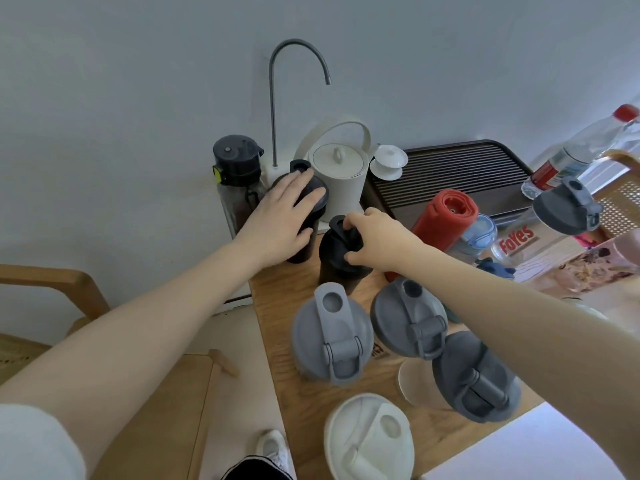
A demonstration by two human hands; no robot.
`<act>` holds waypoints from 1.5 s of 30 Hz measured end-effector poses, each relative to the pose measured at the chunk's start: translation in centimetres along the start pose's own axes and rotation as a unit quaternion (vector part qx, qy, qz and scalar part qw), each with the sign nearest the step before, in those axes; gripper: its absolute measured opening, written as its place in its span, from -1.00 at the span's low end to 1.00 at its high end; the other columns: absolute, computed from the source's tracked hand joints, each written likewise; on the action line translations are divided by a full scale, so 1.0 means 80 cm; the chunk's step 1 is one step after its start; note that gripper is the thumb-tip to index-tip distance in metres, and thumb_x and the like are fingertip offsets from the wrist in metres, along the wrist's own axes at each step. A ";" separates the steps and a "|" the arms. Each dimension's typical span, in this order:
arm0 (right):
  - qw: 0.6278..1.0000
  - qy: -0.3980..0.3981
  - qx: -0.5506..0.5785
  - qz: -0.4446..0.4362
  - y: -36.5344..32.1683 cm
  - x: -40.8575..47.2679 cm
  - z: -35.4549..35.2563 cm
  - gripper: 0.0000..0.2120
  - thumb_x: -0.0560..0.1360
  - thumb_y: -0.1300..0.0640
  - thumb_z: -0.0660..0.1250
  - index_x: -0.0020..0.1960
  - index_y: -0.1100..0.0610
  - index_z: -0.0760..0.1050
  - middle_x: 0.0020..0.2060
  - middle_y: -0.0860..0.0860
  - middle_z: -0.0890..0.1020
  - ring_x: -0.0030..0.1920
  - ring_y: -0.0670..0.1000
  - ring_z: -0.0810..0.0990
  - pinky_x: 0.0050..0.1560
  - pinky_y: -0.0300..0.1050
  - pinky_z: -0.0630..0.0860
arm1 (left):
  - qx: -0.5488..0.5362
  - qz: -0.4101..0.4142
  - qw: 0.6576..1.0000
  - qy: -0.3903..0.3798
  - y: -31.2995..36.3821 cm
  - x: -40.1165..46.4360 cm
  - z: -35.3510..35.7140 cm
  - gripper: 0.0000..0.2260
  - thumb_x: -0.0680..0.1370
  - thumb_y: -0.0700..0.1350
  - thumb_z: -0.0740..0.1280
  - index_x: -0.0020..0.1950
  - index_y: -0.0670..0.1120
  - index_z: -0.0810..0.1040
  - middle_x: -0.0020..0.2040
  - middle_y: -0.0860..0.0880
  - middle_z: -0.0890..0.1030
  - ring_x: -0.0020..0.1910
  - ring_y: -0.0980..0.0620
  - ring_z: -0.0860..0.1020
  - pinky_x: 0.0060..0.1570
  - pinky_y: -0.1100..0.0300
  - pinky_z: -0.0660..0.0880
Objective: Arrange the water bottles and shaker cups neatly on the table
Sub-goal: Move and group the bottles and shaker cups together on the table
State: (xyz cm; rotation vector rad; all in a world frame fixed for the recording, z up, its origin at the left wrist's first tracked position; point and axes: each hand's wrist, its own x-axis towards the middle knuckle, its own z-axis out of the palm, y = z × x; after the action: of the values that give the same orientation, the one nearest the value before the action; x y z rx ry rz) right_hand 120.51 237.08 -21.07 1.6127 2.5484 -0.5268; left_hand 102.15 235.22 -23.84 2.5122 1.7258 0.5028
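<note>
Hands (277, 220) apparently hide black shakers' (341, 258) lids.

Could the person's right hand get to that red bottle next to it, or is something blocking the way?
Probably yes. The right hand grips the lid of a black shaker, and the red bottle stands just beyond it with its near side and top uncovered. It would have to let go of the shaker first.
</note>
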 end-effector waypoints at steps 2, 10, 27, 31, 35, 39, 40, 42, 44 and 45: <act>1.000 0.004 0.020 -0.006 -0.008 -0.007 0.005 -0.47 0.42 0.01 0.38 0.32 0.11 0.33 0.14 0.14 0.43 0.05 0.12 0.48 0.02 -0.08 0.44 | -0.065 0.031 0.996 0.055 0.003 -0.018 0.001 -0.54 0.49 -0.13 0.28 0.38 -0.18 0.36 0.43 -0.21 0.30 0.43 -0.16 0.21 0.40 0.07 0.11; 0.997 0.015 0.072 0.014 0.012 -0.053 -0.049 -0.47 0.49 -0.05 0.30 0.40 0.06 0.25 0.19 0.08 0.52 0.12 0.01 0.49 0.11 -0.17 0.38 | -0.282 0.072 0.957 0.008 0.053 -0.097 -0.047 -0.57 0.50 0.07 0.16 0.34 -0.04 0.35 0.18 0.11 0.37 0.08 0.27 0.40 0.04 0.41 0.39; 0.995 -0.017 0.052 -0.086 0.099 -0.211 -0.025 -0.47 0.47 -0.13 0.28 0.38 0.01 0.29 0.26 -0.09 0.40 0.21 -0.14 0.36 0.15 -0.32 0.23 | -0.128 -0.174 0.974 -0.072 0.162 -0.154 -0.020 0.02 0.24 0.15 0.53 0.49 0.14 -0.07 0.52 0.01 -0.05 0.44 -0.08 0.18 0.23 0.00 0.37; 0.987 0.045 0.124 -0.088 0.116 -0.258 0.013 -0.36 0.45 -0.09 0.32 0.44 0.06 0.18 0.41 -0.03 0.25 0.36 -0.06 0.27 0.21 -0.46 0.17 | -0.206 -0.212 0.955 -0.031 0.178 -0.159 -0.012 0.00 0.27 0.02 0.56 0.49 0.16 -0.04 0.44 -0.06 0.19 0.39 -0.05 0.23 0.29 0.06 0.27; 0.982 0.077 0.168 -0.042 0.127 -0.284 0.059 -0.03 0.27 -0.20 0.47 0.49 -0.01 0.01 0.51 -0.07 -0.02 0.49 -0.01 0.07 0.44 -0.09 0.18 | -0.244 -0.250 0.937 0.014 0.190 -0.165 -0.008 -0.02 0.26 -0.04 0.57 0.49 0.12 0.01 0.44 -0.07 0.21 0.40 -0.05 0.24 0.33 0.04 0.25; 0.973 0.125 0.195 -0.020 0.126 -0.288 0.087 0.08 0.16 -0.18 0.54 0.47 -0.13 -0.06 0.49 -0.10 -0.01 0.46 0.03 0.13 0.38 0.05 0.29 | -0.266 -0.264 0.923 0.089 0.214 -0.173 -0.020 -0.05 0.29 -0.10 0.56 0.49 0.07 0.03 0.46 -0.02 0.19 0.41 0.06 0.21 0.30 0.14 0.25; 0.965 0.134 0.223 -0.019 0.125 -0.287 0.093 0.07 0.17 -0.15 0.55 0.47 -0.14 -0.05 0.46 -0.10 0.06 0.44 0.02 0.18 0.35 0.04 0.32 | -0.263 -0.263 0.922 0.105 0.221 -0.174 -0.027 -0.05 0.29 -0.11 0.56 0.50 0.06 0.02 0.47 0.00 0.18 0.38 0.14 0.19 0.27 0.20 0.22; 0.943 0.154 0.295 -0.022 0.124 -0.284 0.102 0.05 0.19 -0.06 0.57 0.46 -0.13 -0.02 0.39 -0.09 0.17 0.40 0.00 0.24 0.33 -0.02 0.34 | -0.243 -0.256 0.927 0.124 0.235 -0.176 -0.040 -0.03 0.29 -0.12 0.56 0.50 0.05 0.01 0.47 0.02 0.18 0.29 0.24 0.16 0.23 0.26 0.18; 0.924 0.180 0.335 -0.027 0.122 -0.281 0.107 0.01 0.22 0.02 0.58 0.46 -0.09 0.02 0.30 -0.12 0.22 0.38 -0.02 0.28 0.31 -0.07 0.36 | -0.231 -0.252 0.930 0.137 0.243 -0.178 -0.052 -0.02 0.27 -0.10 0.57 0.50 0.06 0.01 0.46 0.02 0.20 0.30 0.22 0.18 0.23 0.25 0.20; 0.919 0.191 0.343 -0.031 0.121 -0.279 0.108 -0.02 0.22 0.04 0.58 0.45 -0.08 0.04 0.25 -0.14 0.22 0.35 -0.03 0.31 0.28 -0.11 0.37 | -0.228 -0.251 0.929 0.146 0.246 -0.179 -0.057 -0.02 0.27 -0.09 0.57 0.50 0.07 0.01 0.45 0.02 0.21 0.33 0.18 0.21 0.25 0.22 0.21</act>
State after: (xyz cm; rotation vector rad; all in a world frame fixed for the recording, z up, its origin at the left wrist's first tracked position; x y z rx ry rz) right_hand 138.03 218.76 -26.01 1.9974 2.8894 -1.3610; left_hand 113.90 214.11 -18.50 1.6648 1.9615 1.1101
